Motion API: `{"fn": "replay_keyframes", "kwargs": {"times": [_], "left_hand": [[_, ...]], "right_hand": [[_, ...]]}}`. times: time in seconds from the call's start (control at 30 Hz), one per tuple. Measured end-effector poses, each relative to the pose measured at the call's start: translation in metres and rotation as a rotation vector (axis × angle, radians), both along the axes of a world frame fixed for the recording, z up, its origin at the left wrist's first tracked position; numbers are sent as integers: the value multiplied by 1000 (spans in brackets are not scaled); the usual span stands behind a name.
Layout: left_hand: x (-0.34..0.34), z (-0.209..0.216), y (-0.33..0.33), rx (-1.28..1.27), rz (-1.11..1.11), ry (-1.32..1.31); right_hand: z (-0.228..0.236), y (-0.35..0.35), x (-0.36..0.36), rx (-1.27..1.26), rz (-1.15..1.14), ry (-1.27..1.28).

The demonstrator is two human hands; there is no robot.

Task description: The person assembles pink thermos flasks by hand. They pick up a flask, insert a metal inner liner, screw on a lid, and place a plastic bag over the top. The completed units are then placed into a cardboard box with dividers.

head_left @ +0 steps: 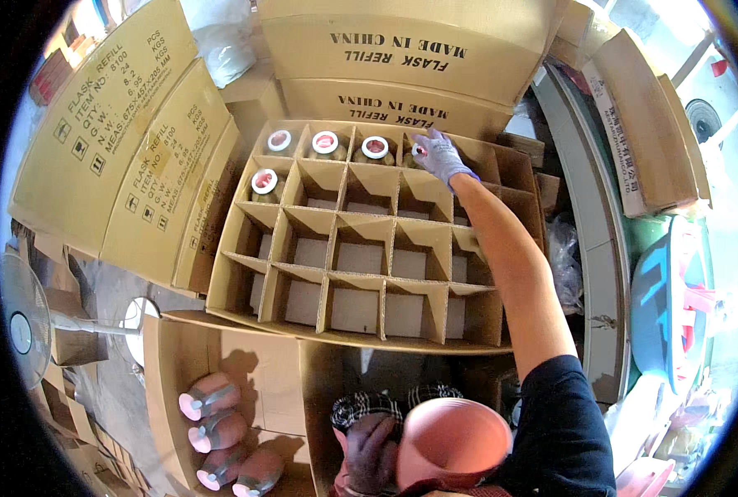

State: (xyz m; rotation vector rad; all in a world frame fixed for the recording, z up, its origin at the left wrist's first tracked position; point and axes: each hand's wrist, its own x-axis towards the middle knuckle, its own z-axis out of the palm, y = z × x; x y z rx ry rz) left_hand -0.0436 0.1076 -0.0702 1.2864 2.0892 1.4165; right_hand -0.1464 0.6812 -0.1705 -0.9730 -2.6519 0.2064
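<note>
A large cardboard box point(348, 338) with crossed dividers stands before me. My right hand point(442, 157), in a pale lavender glove, closes around the top of a glass flask refill point(419, 151) in its far row. Most of that refill is hidden by the hand and dividers. Left of it stand more refills with white rims and pink mouths, such as this one point(375, 148). Low in view, my left hand point(372, 453), in a dark glove, is closed against the side of a pink tapered container point(453, 439). Its fingertips are partly hidden.
An open carton point(282, 389) at the lower left holds several pinkish flasks point(212, 394). Tall printed flaps point(129, 141) rise on the left and far sides. A fan point(23, 331) stands far left. On the right are a cardboard carton point(646, 132) and a blue-grey tub point(655, 306).
</note>
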Motion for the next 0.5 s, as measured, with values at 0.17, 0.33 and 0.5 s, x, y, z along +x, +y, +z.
{"fn": "replay_keyframes", "kwargs": {"times": [0.17,0.33,0.5], "left_hand": [[4,-11,46,141,-376,-361],[10,-78,35,179,-482,-323],[-2,-5,54,218,-173,-613]], "right_hand": [[-23,7,-3,-178,-58,-16],[61,-27,8,-1,-50,189],[180,-83,60,186,261,262]]}}
